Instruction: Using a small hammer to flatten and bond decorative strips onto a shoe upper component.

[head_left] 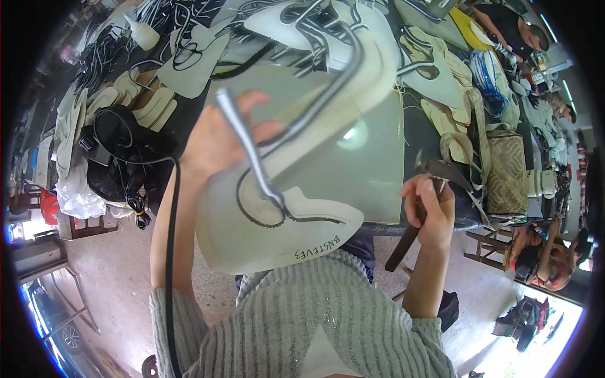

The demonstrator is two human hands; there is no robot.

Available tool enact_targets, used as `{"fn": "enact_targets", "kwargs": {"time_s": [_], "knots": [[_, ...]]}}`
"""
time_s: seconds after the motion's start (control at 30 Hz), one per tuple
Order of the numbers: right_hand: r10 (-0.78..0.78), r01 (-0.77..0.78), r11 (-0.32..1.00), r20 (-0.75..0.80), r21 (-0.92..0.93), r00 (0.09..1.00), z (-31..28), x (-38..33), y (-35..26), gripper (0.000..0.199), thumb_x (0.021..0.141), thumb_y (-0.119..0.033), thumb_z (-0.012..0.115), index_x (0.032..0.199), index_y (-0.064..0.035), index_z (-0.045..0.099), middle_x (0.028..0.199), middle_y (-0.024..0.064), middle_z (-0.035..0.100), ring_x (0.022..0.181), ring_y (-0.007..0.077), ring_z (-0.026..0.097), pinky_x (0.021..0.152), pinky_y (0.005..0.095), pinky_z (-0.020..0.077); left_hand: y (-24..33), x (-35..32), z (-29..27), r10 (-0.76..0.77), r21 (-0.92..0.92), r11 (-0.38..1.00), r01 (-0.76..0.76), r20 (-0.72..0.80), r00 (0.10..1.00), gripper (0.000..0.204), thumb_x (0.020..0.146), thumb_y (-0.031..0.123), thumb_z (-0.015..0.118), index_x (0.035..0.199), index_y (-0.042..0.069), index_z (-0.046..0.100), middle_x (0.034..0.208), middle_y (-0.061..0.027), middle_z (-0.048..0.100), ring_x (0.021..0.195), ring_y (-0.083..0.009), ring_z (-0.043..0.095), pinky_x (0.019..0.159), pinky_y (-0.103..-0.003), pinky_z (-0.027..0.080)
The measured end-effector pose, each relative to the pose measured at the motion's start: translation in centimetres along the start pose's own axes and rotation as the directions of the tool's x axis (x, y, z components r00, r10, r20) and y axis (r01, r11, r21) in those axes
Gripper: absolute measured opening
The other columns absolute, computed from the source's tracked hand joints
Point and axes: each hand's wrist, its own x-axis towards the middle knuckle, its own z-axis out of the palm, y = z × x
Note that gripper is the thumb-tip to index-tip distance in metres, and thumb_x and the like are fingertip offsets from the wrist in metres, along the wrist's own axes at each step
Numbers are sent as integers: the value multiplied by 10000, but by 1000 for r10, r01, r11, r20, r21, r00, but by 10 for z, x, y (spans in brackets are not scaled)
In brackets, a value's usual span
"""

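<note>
Here's the template (309, 249) at six o'clock, a grey strip (236, 123) rising from it toward eleven! Left hand (217, 138), half-curled and blurred beside that strip; can't tell if it grips. Right hand (432, 211) at three, closed round a hammer (403, 249)! A cable (171, 233) cuts across the left forearm (187, 252). Crowding the desk (423, 140): black bag (120, 157) at nine, soles (157, 114) at ten, patterned bag (507, 179) at three.

Workshop. Indicators: hammer (406, 242) in the right hand (436, 206); pale template (198, 69) beyond the left hand (215, 142); stacked cut pieces (157, 110) left of that hand; co-worker (512, 28) far beyond the right hand.
</note>
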Motion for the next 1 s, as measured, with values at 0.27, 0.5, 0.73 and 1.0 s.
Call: {"fn": "enact_targets", "kwargs": {"time_s": [0.27,0.5,0.73,1.0], "knots": [[46,-72,984,-160,-164,986,-6,-8,-15,281,1012,-235,559,849,-7,574,817,115,647,441,62,419,371,201,253,12,61,99,666,247,725,-642,-16,746,314,872,200,706,1120,33,612,819,-114,670,757,-342,647,698,-446,538],[38,-24,977,62,-210,997,29,29,-14,114,976,-72,587,952,36,613,874,74,661,623,49,533,492,193,363,48,-30,118,419,-201,901,-384,182,889,367,818,149,721,1154,38,627,1176,-101,638,1155,-279,571,943,-400,495],[-58,205,815,276,-543,959,23,90,27,215,832,-74,713,971,21,578,773,72,572,629,152,529,585,318,426,60,-24,128,614,-116,789,-603,109,782,368,798,178,736,1121,38,629,1213,-97,624,1139,-273,588,1001,-405,480],[-38,244,632,285,-736,958,20,103,53,281,736,-41,718,968,3,566,829,153,549,720,287,572,665,387,454,38,11,117,319,-267,914,-304,14,948,374,723,137,819,1038,51,638,1030,-112,674,988,-320,631,885,-429,509]]}}
